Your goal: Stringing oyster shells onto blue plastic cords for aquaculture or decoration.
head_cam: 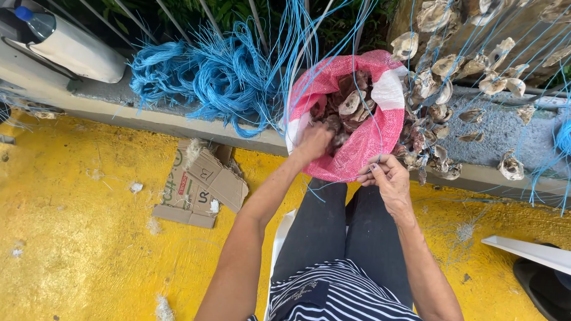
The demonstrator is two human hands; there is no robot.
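A pink and white woven sack (372,139) stands open in front of my knees, filled with several brown oyster shells (348,104). My left hand (314,141) reaches into the sack's mouth, fingers curled among the shells; whether it grips one is hidden. My right hand (386,175) rests at the sack's near rim, its fingers pinched on a thin blue string (373,119) that runs up over the sack.
A tangle of blue string (220,74) lies on the concrete ledge (178,122). Strung oyster shells (464,71) hang at the right. Flattened cardboard (199,184) lies on the yellow floor. A plastic bottle (35,21) sits top left. A white board (529,252) is at right.
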